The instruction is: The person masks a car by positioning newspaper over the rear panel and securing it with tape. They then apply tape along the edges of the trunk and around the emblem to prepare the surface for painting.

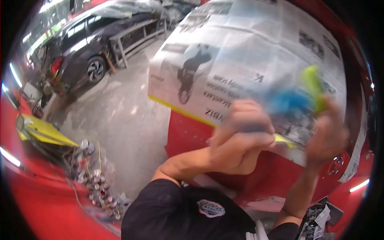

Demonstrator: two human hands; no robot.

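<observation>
The newspaper already covers the panel, tape along its 7 o'clock edge — the 5 o'clock corner looks unfinished. Left hand fisted; right hand grips a blurred blue-green thing.

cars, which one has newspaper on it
The red car nearest the camera, with newspaper across it; the dark car farther off shows none.

Stained grey concrete floor runs back to a dark parked car beside a grey metal frame rack. Small tins cluster by a flat yellow panel. Bright light glares beyond the car.
</observation>
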